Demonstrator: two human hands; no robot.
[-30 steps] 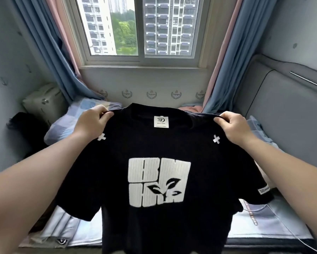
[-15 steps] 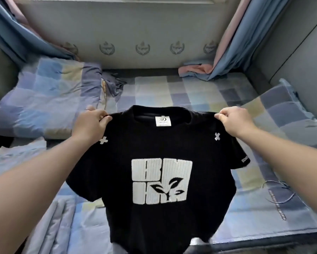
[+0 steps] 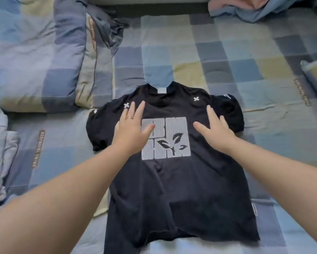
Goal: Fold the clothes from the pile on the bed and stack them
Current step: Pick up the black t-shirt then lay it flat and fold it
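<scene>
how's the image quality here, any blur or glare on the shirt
Head view: white print on the black t-shirt is fairly sharp; checked bedding smears toward the frame edges, likely motion blur; wide-angle stretch swells both forearms near the bottom corners; light soft and even, no glare.
</scene>
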